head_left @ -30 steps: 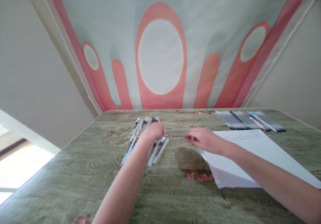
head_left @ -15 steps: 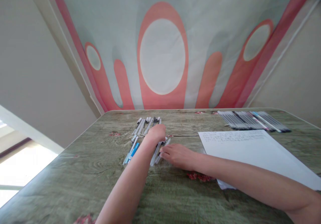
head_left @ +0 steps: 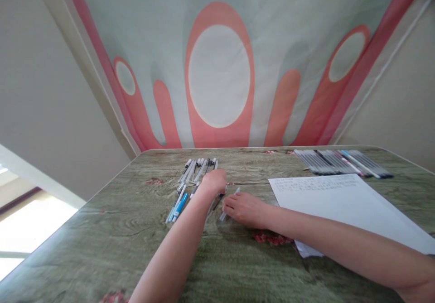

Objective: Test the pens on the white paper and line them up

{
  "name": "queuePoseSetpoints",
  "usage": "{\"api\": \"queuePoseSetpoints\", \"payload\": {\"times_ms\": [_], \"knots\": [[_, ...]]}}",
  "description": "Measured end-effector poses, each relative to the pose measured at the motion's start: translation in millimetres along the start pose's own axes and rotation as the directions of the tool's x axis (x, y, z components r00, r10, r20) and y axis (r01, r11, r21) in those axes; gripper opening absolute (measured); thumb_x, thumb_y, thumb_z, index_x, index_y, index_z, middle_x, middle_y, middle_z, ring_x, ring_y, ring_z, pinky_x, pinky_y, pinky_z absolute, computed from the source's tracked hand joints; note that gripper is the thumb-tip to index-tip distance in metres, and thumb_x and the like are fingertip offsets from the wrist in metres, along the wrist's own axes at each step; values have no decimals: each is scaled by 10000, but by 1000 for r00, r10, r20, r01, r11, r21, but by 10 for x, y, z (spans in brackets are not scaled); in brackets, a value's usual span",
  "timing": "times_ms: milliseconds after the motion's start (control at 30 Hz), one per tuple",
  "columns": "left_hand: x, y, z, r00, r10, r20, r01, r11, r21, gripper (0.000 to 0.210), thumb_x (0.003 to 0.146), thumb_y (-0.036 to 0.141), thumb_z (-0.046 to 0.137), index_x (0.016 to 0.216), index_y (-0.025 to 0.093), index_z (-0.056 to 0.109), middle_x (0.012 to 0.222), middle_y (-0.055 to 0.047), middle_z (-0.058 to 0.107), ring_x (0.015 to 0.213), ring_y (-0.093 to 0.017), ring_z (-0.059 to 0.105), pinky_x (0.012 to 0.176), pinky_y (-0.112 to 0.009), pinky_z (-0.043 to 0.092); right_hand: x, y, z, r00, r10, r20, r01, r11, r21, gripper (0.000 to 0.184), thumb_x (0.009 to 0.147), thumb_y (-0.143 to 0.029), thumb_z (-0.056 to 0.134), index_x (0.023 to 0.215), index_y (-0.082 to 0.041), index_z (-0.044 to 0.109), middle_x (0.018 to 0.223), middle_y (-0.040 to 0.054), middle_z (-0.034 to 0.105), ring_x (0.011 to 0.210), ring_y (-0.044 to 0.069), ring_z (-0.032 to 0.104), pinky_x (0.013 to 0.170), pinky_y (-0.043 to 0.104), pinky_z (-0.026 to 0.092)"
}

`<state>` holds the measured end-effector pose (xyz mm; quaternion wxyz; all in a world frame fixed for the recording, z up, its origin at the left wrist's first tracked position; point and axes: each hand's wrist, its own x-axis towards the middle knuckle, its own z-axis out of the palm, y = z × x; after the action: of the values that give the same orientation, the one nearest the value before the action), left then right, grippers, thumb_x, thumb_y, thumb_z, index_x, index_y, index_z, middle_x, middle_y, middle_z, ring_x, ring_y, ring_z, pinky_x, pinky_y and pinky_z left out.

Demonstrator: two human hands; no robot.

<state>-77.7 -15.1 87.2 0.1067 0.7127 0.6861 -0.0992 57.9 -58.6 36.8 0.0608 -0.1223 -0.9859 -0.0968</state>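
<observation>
My right hand (head_left: pixel 245 209) is closed on a clear-barrelled pen (head_left: pixel 223 216), which slants beneath the fingertips just above the wooden-patterned table. To its left, my left hand (head_left: pixel 215 181) is bent down with curled fingers over more pens (head_left: pixel 217 202). What those fingers grip is hidden behind the hand. Just left of my left forearm lies a blue pen (head_left: pixel 180 207) beside several clear and white pens (head_left: pixel 172 208). Behind my left hand sits a row of clear pens (head_left: pixel 192 170) with black and white ends.
Under my right forearm lies a sheet of white paper (head_left: pixel 326 203) with handwriting along its top. Beyond it, at the back right, is a neat row of grey pens (head_left: pixel 309 161) with a few coloured ones. A decorated wall panel (head_left: pixel 136 31) rises behind the table (head_left: pixel 112 230).
My right hand has moved slightly right, taking a clear pen away from the group by my left hand. My left hand has shifted only a little.
</observation>
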Motion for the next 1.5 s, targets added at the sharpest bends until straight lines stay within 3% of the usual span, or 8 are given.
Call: {"api": "queuePoseSetpoints", "payload": {"times_ms": [400,767,1000,1267,1500], "knots": [[23,114,64,996,60,-70,-62,998,-31,199,527,154,657,724,131,682,738,-117,680,755,-216,631,658,-244,480,-336,191,-6,999,45,14,-44,997,-62,117,867,-158,415,867,-149,531,835,48,562,762,162,533,651,289,403],[258,127,288,967,55,-250,-87,989,-119,221,701,254,544,830,131,674,849,-108,676,824,-184,610,760,-240,439,-540,376,93,993,92,-74,-96,994,-48,176,876,-118,363,836,-131,534,835,83,561,764,167,521,666,298,386],[307,117,324,946,44,-321,-107,978,-181,240,712,305,539,822,137,671,814,-95,678,783,-175,607,726,-244,431,-597,424,110,991,71,-112,-76,996,-38,213,894,-130,328,864,-131,539,870,88,577,773,161,524,680,293,387],[106,42,66,988,33,-150,-51,992,-114,310,692,404,536,645,124,660,649,-103,662,649,-177,612,609,-236,435,-634,451,188,970,100,-223,-104,995,-7,190,893,-147,348,928,-132,535,927,93,579,790,144,541,700,280,407],[-67,168,12,984,61,167,-31,983,-181,171,616,276,578,535,125,593,633,-88,660,544,-151,603,518,-216,457,-648,488,267,932,146,-333,-157,988,-7,206,881,-177,395,1024,-175,543,965,73,579,797,144,544,687,260,423]]}}
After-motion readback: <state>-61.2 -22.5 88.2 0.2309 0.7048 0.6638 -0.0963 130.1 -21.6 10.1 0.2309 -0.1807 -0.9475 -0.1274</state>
